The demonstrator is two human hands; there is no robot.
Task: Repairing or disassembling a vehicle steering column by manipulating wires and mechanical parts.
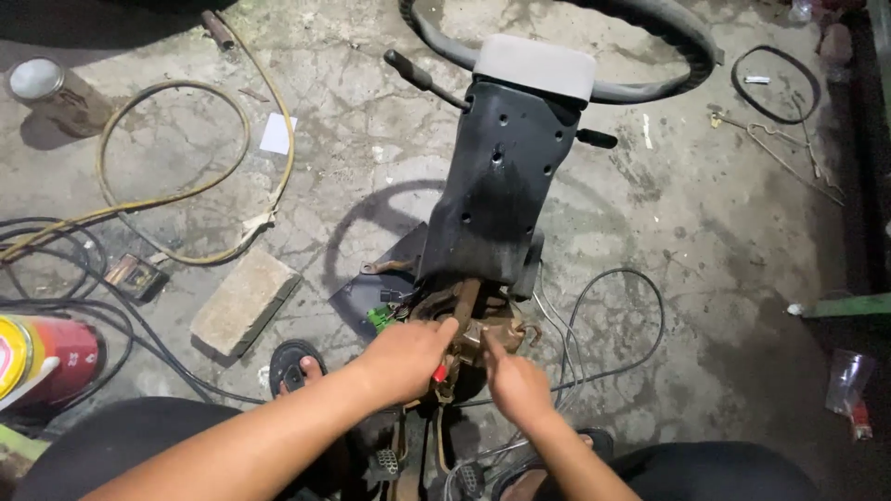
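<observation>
A steering column assembly (pixel 506 176) stands on the cracked concrete floor (pixel 705 232), its black plastic shroud rising away from the viewer toward the steering wheel (pixel 650 37) at the far end, with a grey centre pad on top and stalk levers (pixel 422 76) sticking out left and right. At the near end of the column, a rusty metal bracket (pixel 483 325) and a green connector (pixel 379 318) show just below the shroud.

The left hand (pixel 406 357) lies curled over the bracket from the left, fingers bent down onto the metal; a small red part shows just beneath its fingertips, though whether it is gripped cannot be told. The right hand (pixel 516 385) comes in from the near right, its index finger extended and pressing on the bracket while the other fingers are loosely folded.

Grey wires (pixel 594 320) loop on the floor to the right of the column. To the left lie a brick (pixel 243 301), a coiled yellow hose (pixel 186 158) and a red-and-yellow canister (pixel 42 357). A sandalled foot (pixel 297 366) rests near the left forearm.
</observation>
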